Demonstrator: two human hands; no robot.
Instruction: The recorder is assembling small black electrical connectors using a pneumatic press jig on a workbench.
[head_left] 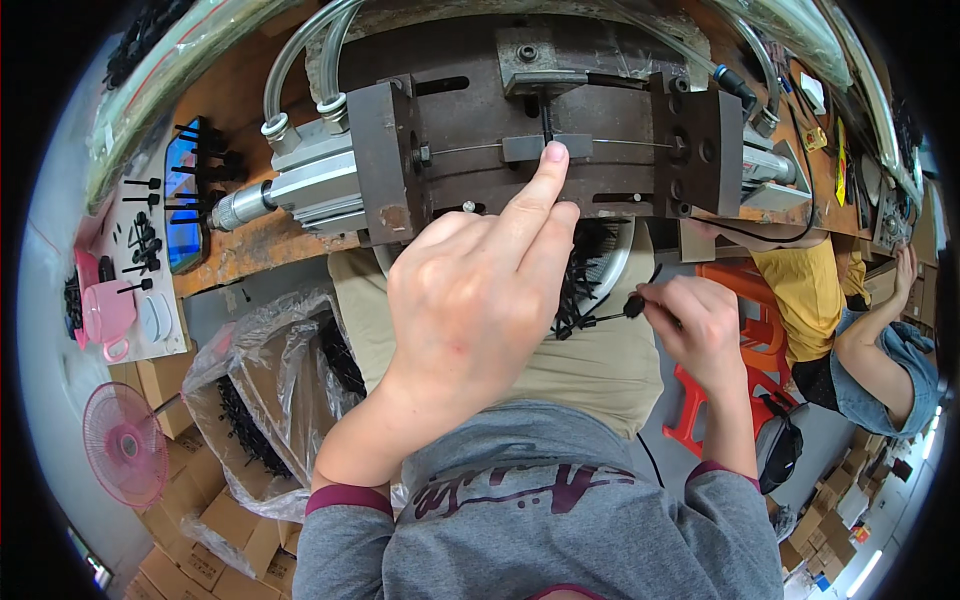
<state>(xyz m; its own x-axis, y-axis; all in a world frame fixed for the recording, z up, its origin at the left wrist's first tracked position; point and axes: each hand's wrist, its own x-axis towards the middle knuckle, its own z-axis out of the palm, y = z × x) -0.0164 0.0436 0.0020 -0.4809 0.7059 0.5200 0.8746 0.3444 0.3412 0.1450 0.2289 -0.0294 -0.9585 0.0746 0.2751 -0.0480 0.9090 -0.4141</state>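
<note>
My left hand (470, 285) reaches over a dark metal fixture (610, 110), index finger stretched out and the other fingers partly bent. Its fingertip touches the lower end of a thin black stem (546, 118) at a small grey block (520, 149) in the fixture's middle. Thin rods run from either side of this block. Lower right, my right hand (700, 325) is closed, pinching a small black knob-ended part (633, 306) with a thin stem. Beside it, in my lap, a pile of similar black parts (585, 285) lies in a light-rimmed container, partly hidden by my left hand.
Pneumatic cylinders (315, 185) with clear hoses flank the fixture on a wooden bench (215, 265). Black parts stand by a blue-screened device (183, 220). Left below are a plastic-lined box (290, 375) and a pink fan (125, 445). Red stools (690, 415) and another person (880, 350) are at right.
</note>
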